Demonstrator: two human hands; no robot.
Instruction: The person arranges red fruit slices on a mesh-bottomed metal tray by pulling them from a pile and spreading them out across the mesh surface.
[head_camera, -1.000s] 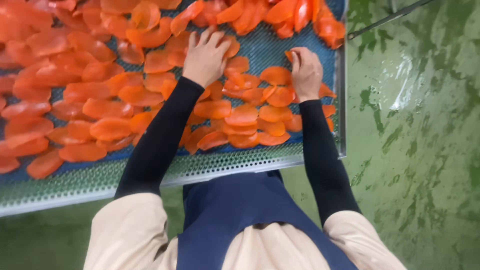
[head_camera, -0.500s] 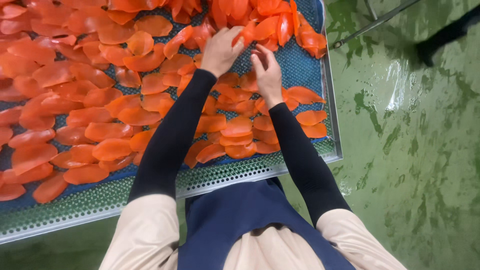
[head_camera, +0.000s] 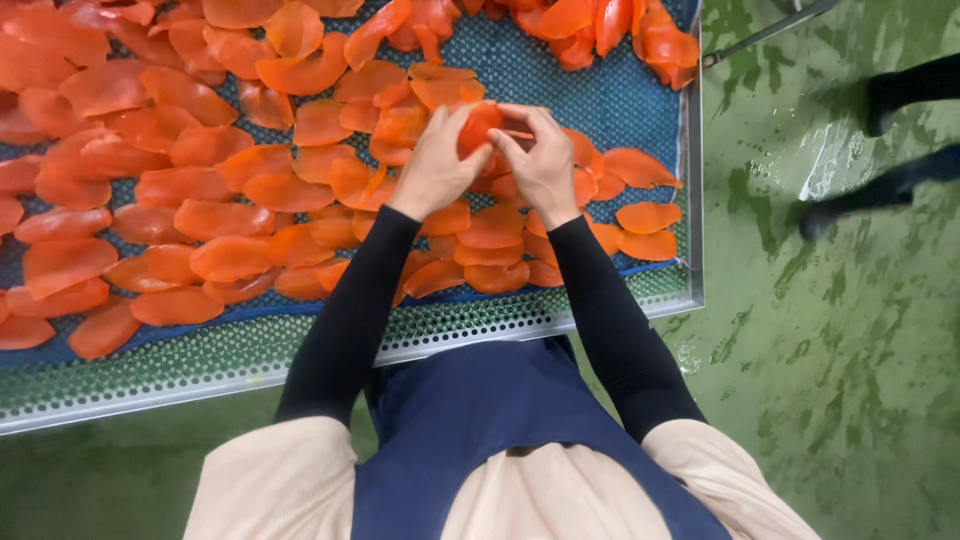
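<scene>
Both hands are meeting over the middle-right part of the perforated metal tray (head_camera: 600, 318), fingers pinching one orange slice (head_camera: 480, 125) between them. The left hand (head_camera: 437, 165) is curling around the slice from the left, thumb and fingers closed on it. The right hand (head_camera: 543, 160) is gripping the same slice from the right, fingertips tight on its edge — both hands closed, nothing else in them. The held slice is lifted just above the layer of other orange slices (head_camera: 200, 215), which are lying flat and overlapping on a blue mesh liner (head_camera: 620, 100) inside the tray. A bare patch of the mesh is showing just to the right of the hands, near the tray's right rim. More slices are piling up along the far edge of the tray (head_camera: 600, 25).

Black sleeves (head_camera: 350, 300) are covering both forearms; a navy apron (head_camera: 500, 420) over a beige top is filling the bottom of the view. The floor (head_camera: 850, 330) is green and wet-looking. At the right edge — another person's dark legs and shoes (head_camera: 880, 150) are standing well apart from the tray.
</scene>
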